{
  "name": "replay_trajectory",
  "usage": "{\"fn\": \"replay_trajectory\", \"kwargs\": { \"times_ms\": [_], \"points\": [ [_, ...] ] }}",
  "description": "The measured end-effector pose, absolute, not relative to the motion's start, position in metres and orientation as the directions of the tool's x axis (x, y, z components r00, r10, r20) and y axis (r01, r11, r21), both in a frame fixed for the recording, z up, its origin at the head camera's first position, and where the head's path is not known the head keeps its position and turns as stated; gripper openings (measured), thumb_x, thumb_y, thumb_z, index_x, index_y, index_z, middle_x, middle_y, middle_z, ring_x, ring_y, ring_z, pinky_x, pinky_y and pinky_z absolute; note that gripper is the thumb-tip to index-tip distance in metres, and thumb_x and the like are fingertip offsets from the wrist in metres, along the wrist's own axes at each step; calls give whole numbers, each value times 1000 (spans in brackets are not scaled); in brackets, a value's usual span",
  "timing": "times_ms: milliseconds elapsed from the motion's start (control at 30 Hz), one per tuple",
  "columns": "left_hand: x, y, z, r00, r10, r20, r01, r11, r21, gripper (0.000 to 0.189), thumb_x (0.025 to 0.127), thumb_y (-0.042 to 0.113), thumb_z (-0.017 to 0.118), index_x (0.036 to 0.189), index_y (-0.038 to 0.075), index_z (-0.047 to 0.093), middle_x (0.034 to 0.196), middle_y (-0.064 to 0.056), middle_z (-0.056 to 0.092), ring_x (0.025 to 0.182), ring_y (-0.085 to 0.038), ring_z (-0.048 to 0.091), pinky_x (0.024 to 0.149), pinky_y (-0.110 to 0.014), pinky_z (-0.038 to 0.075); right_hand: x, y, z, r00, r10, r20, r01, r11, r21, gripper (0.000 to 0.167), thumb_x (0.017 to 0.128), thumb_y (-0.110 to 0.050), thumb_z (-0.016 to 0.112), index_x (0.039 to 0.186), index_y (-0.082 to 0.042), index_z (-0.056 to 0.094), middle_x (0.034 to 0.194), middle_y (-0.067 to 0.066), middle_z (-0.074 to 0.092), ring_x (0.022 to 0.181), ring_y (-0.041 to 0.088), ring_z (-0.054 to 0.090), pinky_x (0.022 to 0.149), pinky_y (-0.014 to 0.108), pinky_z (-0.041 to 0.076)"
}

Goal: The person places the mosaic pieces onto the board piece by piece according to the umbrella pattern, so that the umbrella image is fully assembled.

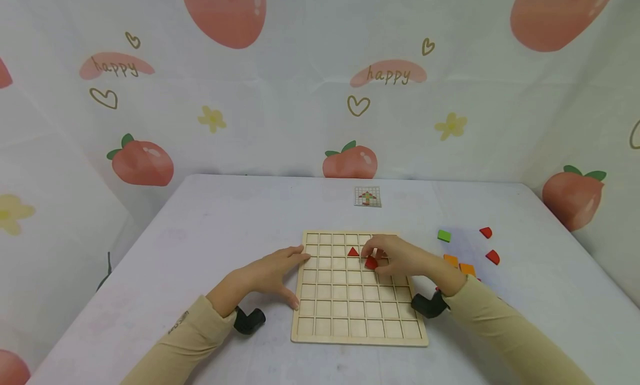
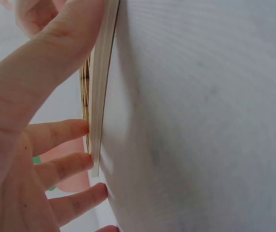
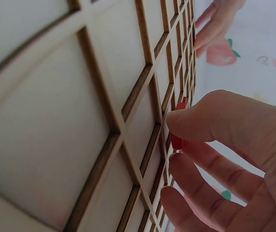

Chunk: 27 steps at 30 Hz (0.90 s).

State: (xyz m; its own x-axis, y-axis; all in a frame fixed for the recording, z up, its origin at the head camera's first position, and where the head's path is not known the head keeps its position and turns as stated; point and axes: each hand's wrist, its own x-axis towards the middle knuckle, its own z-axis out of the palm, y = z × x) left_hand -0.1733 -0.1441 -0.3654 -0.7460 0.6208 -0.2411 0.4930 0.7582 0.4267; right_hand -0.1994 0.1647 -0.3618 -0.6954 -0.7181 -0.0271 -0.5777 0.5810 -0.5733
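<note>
Beige sleeves (image 1: pixel 510 329) cross the near side of the worktop (image 1: pixel 240 207). The left hand (image 1: pixel 272 272) lies spread, fingers and thumb nearly straight, touching the left rim of the wooden grid board (image 1: pixel 340 309). The right hand (image 1: pixel 397 255), over the board's far right part, pinches a red piece (image 1: pixel 371 263) between thumb and fingers, near a red triangle (image 1: pixel 353 252). To the right lie a green block (image 1: pixel 444 235), 2 orange blocks (image 1: pixel 467 269) and 2 red wedges (image 1: pixel 493 256); the right forearm (image 1: pixel 444 275) partly hides other red bits (image 1: pixel 438 288). A pattern card (image 1: pixel 367 196) lies beyond the board.
</note>
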Motion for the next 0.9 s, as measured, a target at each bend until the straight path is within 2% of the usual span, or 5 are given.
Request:
{"fn": "replay_trajectory", "kwargs": {
  "times_ms": [233, 700, 900],
  "points": [
    [-173, -144, -365, -748, 618, -244, 491, 761, 424, 99, 65, 42, 82, 142, 3, 34, 153, -21, 24, 141, -38, 25, 114, -51, 27, -201, 162, -364, -694, -719, -36, -591, 598, -542, 31, 75, 7, 59, 101, -9, 64, 102, 3, 62, 85, 14, 50, 76, 23, 45],
    [-173, -143, -364, -747, 617, -248, 489, 762, 423, 99, 65, 41, 82, 143, 3, 34, 153, -20, 23, 141, -37, 25, 114, -51, 27, -201, 160, -364, -683, -729, -45, -577, 576, -579, 34, 77, 9, 54, 106, -6, 63, 105, 7, 63, 84, 15, 57, 72, 18, 46],
    [-173, -143, -364, -748, 612, -256, 481, 766, 427, 99, 65, 41, 82, 143, 4, 34, 153, -20, 23, 141, -36, 24, 114, -51, 26, -202, 166, -364, -694, -719, -16, -583, 576, -573, 30, 81, 3, 59, 108, -8, 62, 108, 5, 65, 89, 15, 60, 79, 27, 52]
  ]
}}
